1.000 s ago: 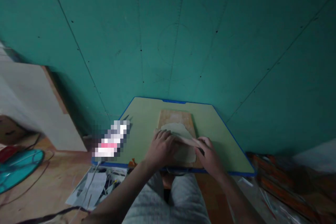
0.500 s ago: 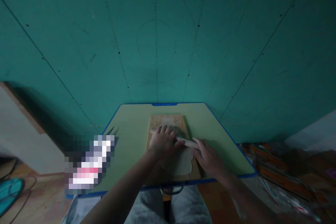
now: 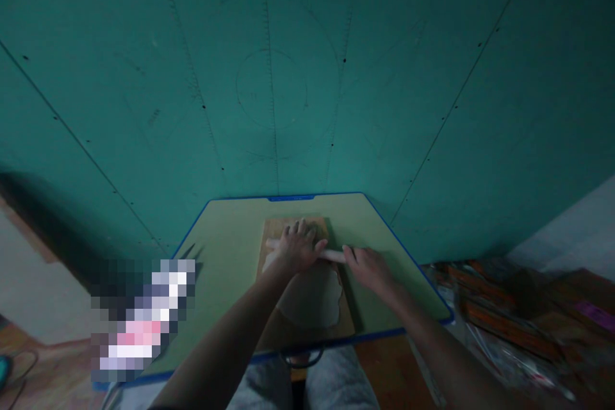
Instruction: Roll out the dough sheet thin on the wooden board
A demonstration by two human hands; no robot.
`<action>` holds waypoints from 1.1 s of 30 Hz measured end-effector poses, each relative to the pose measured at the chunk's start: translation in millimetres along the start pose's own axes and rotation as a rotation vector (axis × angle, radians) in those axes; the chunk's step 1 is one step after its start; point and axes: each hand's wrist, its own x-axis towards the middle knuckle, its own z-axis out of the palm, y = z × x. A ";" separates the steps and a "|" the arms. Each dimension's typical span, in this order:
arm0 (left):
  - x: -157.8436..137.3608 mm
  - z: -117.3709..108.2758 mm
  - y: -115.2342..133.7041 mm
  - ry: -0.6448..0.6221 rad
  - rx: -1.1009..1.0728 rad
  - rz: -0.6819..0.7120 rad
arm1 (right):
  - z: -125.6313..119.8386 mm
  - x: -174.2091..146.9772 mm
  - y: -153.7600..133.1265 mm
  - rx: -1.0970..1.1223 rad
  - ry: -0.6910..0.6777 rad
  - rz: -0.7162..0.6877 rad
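A pale sheet of dough (image 3: 312,298) lies flat on a wooden board (image 3: 276,226), its right edge uneven. Across the far part of the dough rests a light rolling pin (image 3: 333,255). My left hand (image 3: 298,248) presses on the pin from above, palm down, fingers stretched out and spread past it, thumb pointing right along it. At the pin's right end, my right hand (image 3: 368,266) is closed with its fingers curled round it. The pin's middle is hidden beneath my left hand.
The board stands on a pale green table (image 3: 230,250) with a blue rim, against a green wall (image 3: 298,160). A pixelated object (image 3: 148,317) with a dark pointed tip lies at the table's left. Plastic-wrapped items (image 3: 509,327) sit on the floor to the right.
Both hands and the rolling pin have moved away from me along the board, baring more dough on the near side. My right hand's fingers have closed round the pin's end. The view has shifted slightly.
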 end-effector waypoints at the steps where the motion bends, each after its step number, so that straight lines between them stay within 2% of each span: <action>1: -5.8 -1.4 0.7 0.007 0.007 0.006 | 1.2 -1.8 -0.7 0.013 0.000 -0.008; 5: -40.2 -9.7 2.7 0.061 -0.009 0.058 | 3.4 -15.9 -4.6 0.065 0.022 -0.057; 10: -89.2 -22.2 -9.7 0.046 -0.091 0.105 | -11.1 -44.1 -20.0 0.198 -0.007 -0.031; 15: -109.3 -27.2 -28.9 0.031 -0.101 0.070 | -23.1 -68.3 -41.8 0.121 -0.037 -0.101; 20: -97.5 -24.1 -21.5 0.048 -0.010 0.086 | -23.7 -78.5 -45.9 0.115 -0.071 -0.073; 23: -82.0 -21.6 -11.1 0.051 0.035 0.021 | -23.6 -80.2 -35.4 0.123 -0.081 -0.025; 27: -57.4 -19.9 -1.2 -0.010 0.083 -0.058 | -22.8 -79.3 -19.0 0.132 -0.068 0.016; 33: -20.6 -18.8 6.0 -0.080 0.062 -0.084 | -21.0 -67.2 -4.5 0.152 -0.087 0.045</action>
